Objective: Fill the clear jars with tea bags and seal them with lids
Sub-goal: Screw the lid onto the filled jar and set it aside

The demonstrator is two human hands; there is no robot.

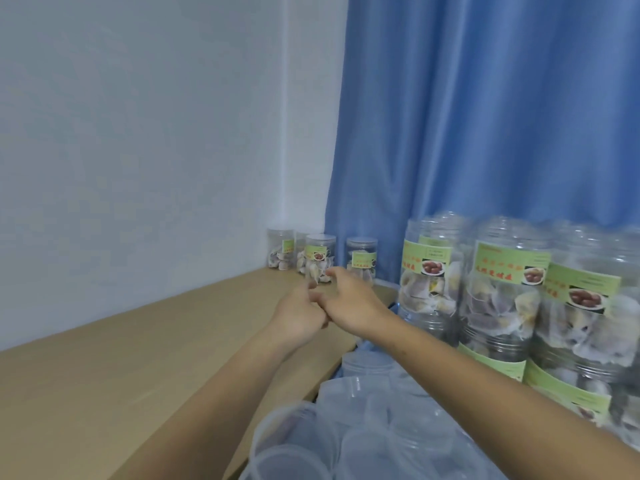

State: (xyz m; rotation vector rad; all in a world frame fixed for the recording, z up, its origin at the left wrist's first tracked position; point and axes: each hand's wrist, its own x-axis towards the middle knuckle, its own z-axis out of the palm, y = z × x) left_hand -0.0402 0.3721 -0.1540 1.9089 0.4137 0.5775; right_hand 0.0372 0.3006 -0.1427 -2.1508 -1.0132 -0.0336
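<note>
Both arms reach forward over a wooden table (104, 375), the hands meeting in mid-air short of the far corner. The left hand (298, 315) has its fingers curled inward, and the right hand (349, 303) lies against it, fingers bent loosely; whether either pinches anything is too blurred to tell. Beyond them, against the white wall (138, 133) and the blue curtain (485, 116), stand four small lidded jars (320, 252) with green labels, holding tea bags (311, 268) and set close together on the table's far end. At the right, near the camera, a row of larger jars (502, 289) with the same labels stands partly filled with tea bags, their tops blurred. Below the right forearm lies a heap of clear lids (363, 441), seemingly bagged in thin plastic, just beside the table's edge.
</note>
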